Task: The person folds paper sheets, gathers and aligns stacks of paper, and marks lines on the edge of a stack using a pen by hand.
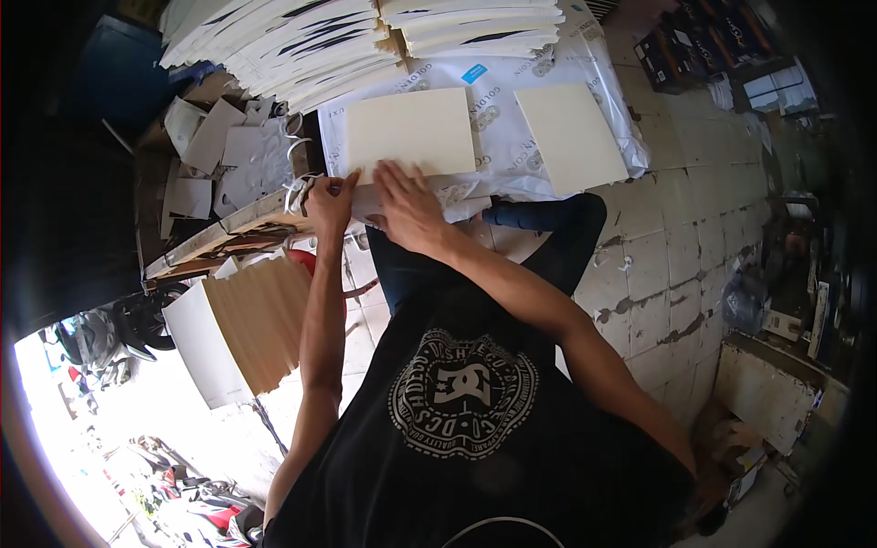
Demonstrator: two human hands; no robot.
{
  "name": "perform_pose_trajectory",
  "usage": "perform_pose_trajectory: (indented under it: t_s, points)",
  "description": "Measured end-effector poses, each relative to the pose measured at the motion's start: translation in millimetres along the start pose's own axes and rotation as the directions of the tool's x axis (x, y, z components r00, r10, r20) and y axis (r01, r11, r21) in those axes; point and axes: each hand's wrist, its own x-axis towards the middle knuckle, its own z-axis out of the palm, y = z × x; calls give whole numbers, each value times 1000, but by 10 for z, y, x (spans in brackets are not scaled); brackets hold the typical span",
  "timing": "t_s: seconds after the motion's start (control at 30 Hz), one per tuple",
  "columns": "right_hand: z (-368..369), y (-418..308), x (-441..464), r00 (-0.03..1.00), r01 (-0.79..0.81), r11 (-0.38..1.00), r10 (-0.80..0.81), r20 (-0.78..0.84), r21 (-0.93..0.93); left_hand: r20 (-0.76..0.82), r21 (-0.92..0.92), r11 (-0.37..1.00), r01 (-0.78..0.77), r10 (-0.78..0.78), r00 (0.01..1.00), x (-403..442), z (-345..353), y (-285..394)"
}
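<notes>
A cream rectangular sheet or board [411, 128] lies flat on the white printed wrapping [498, 114] over the work surface. My left hand [331, 203] is at its lower left corner, thumb and fingertips pressed together there; whatever they pinch is too small to make out. Over the sheet's near edge, my right hand [408, 205] lies palm down with its fingers stretched out, slightly blurred at the tips. To the right, a second cream sheet [573, 137] lies tilted on the wrapping.
Tall paper stacks [274, 46] stand at the far side. Paper scraps [242, 151] fill a wooden-edged bin at the left. Below it is another block of sheets [260, 320]. Dark boxes [708, 46] sit on the tiled floor [667, 219] at the right.
</notes>
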Motion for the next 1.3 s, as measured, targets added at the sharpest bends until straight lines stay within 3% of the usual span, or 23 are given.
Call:
perform_pose_trajectory:
  t_s: [0.03,0.13,0.37,0.43,0.5,0.53,0.57,0.6,0.7,0.8,0.87,0.9,0.97,1.03,1.07,1.1,1.2,1.3]
  points:
    - [-71,87,-76,999,-29,999,30,-15,44,-3,-11,1000,17,-17,1000,-12,-15,30]
    - [-370,550,-395,992,-126,990,126,0,-58,-12,-38,998,40,-40,999,-71,-12,65]
    - [-452,788,-469,994,-108,992,106,-34,-60,33,-132,991,26,-22,999,-55,35,-110]
    - [-519,779,-423,994,-97,994,94,-48,-58,157,-435,877,203,-148,976,-99,-33,-24]
    - [-619,731,-277,989,-137,989,139,44,-53,290,-675,646,356,-211,933,-138,-92,48]
    - [-674,692,-172,983,-161,986,165,86,-54,277,-705,620,345,-208,938,-160,-123,126]
    - [-510,714,-100,991,-126,992,127,-50,8,265,-733,594,333,-201,943,-186,-140,212]
    - [-491,681,10,990,-83,996,78,-114,-43,257,-759,566,322,-195,947,-233,-173,319]
    - [-450,681,255,984,108,994,-108,-142,-8,288,-806,517,287,-80,954,-503,-433,853]
    - [-1202,570,343,976,107,980,-72,-204,166,173,-909,386,157,8,985,-710,-738,1028]
    - [-1756,531,395,919,143,959,-37,-392,244,121,-881,463,100,17,992,-722,-856,825]
    - [-2132,496,414,918,130,960,-22,-396,248,125,-864,492,107,4,992,-739,-909,781]
    - [-2719,450,522,827,221,929,-18,-562,296,142,-828,545,129,-19,990,-762,-955,625]
    - [-3166,409,711,697,200,971,-46,-715,133,152,-800,580,153,-50,987,-809,-922,497]
    - [-3295,480,873,619,217,976,-162,-769,-31,156,-785,598,164,-66,986,-826,-926,458]
    - [-3292,619,1062,578,213,976,-156,-801,-36,176,-788,590,178,-62,982,-861,-951,488]
    - [-3223,714,1465,559,28,965,-231,-796,-259,163,-808,566,162,-50,985,-963,-897,487]
    - [-2520,1396,1755,706,76,962,-237,-667,-261,203,-816,550,178,-15,979,-1053,-828,525]
